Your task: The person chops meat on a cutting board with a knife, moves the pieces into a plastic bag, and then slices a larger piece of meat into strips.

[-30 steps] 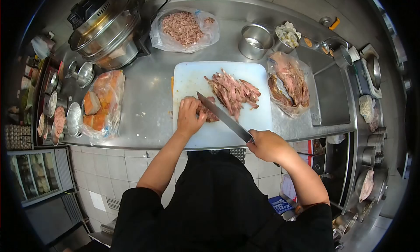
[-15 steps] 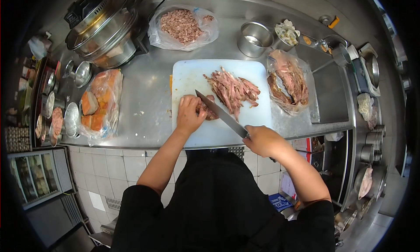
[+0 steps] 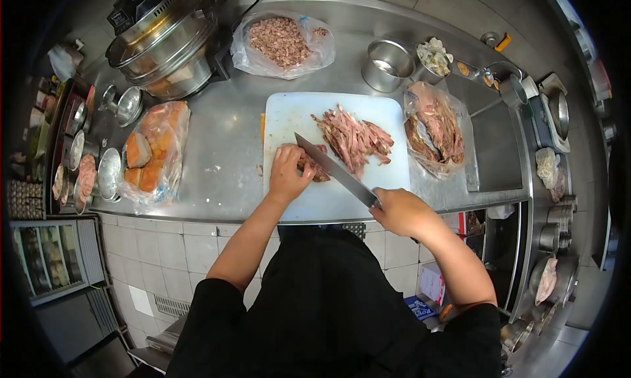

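Note:
A white cutting board point(image 3: 292, 112) lies on the steel counter. My left hand point(image 3: 286, 173) presses down on a chunk of cooked meat point(image 3: 316, 170) near the board's front left. My right hand point(image 3: 401, 210) grips the handle of a long knife point(image 3: 335, 170), whose blade angles up-left and rests against the meat right beside my left fingers. A pile of sliced meat strips point(image 3: 351, 138) sits on the board's middle right.
A bag of minced meat point(image 3: 282, 42) lies behind the board, a bag of meat pieces point(image 3: 434, 128) to its right, a bag of orange blocks point(image 3: 152, 151) on the left. A large steel cooker point(image 3: 161, 46), a steel pot point(image 3: 388, 64) and small bowls stand around.
Both hands keep their places on meat and knife; the blade has shifted only slightly against the chunk. The view has moved a little.

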### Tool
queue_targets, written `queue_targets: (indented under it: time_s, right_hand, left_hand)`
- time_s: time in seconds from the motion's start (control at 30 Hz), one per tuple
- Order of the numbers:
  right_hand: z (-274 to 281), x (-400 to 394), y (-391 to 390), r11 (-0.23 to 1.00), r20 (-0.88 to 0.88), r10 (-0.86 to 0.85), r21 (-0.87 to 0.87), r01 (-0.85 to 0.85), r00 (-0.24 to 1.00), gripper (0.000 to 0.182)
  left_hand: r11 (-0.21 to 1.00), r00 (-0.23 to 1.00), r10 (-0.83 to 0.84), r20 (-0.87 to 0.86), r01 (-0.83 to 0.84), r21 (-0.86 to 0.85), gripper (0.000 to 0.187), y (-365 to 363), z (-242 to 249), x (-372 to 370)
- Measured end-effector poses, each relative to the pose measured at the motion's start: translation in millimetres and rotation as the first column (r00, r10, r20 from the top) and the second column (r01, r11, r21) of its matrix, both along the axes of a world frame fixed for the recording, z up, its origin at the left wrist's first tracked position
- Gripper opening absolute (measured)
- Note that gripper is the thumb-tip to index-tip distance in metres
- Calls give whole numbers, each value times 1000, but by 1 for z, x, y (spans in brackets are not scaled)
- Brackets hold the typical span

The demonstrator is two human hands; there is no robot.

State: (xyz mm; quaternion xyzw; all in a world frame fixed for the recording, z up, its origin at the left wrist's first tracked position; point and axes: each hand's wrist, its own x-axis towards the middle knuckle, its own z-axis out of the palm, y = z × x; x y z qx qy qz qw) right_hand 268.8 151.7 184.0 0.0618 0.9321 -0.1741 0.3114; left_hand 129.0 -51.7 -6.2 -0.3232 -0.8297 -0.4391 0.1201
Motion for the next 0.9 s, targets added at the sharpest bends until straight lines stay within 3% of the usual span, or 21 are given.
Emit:
queue_targets:
  time_s: [0.13, 0.27, 0.37, 0.47, 0.57, 0.67, 0.9]
  right_hand:
    - [0, 0, -2, 1000, 58, -7, -14, 8, 998, 29]
    - [-44, -43, -30, 972, 128, -167, -142, 185, 978, 28]
    - [-71, -50, -33, 974, 4, -150, -170, 149, 989, 29]
    - [-45, -46, -32, 989, 60, -97, -104, 103, 993, 31]
    - [-16, -24, -21, 992, 67, -75, -93, 81, 995, 31]
    - [-95, -34, -41, 993, -81, -107, -62, 102, 991, 31]
    - [-106, -48, -51, 993, -151, -115, -46, 109, 982, 31]
  left_hand:
    - [1000, 1000, -18, -25, 19, 14, 28, -1, 2, -1]
    - [1000, 1000, -4, -31, 4, 7, 28, 0, -1, 2]
    - [1000, 999, -24, -32, 24, -1, 29, -2, -2, -1]
    - [1000, 1000, -2, -3, 2, -10, 29, 2, 0, -2]
    - [1000, 996, -4, -84, 6, 22, 26, 0, -1, -4]
    - [1000, 996, -16, -89, 18, 24, 26, 1, -2, 0]
    - [1000, 1000, -1, -13, 1, 26, 25, -12, 2, -2]
